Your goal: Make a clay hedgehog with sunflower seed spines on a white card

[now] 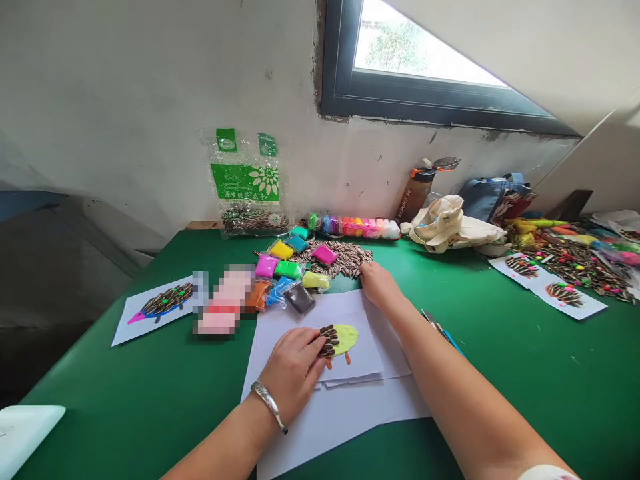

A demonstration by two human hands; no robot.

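Note:
My left hand (pixel 295 363), with a silver bracelet at the wrist, lies on a white sheet (pixel 295 433) and covers the left end of a yellow-green clay shape (pixel 346 339). Dark sunflower seeds (pixel 329 341) are set in rows on the clay's left part, and small orange clay feet (pixel 348 359) sit below it. My right hand (pixel 377 283) reaches to the right edge of a pile of striped seeds (pixel 345 259); its fingertips are together there, and whatever they pinch is too small to make out.
Clay packets (pixel 288 269) lie left of the seed pile. Behind stand a seed bag (pixel 250 193) and a brown bottle (pixel 415 193). Finished seed pictures (pixel 163 303) lie left and right. Tools (pixel 445 333) lie partly behind my right forearm. A cloth bag (pixel 440 223) rests near the wall.

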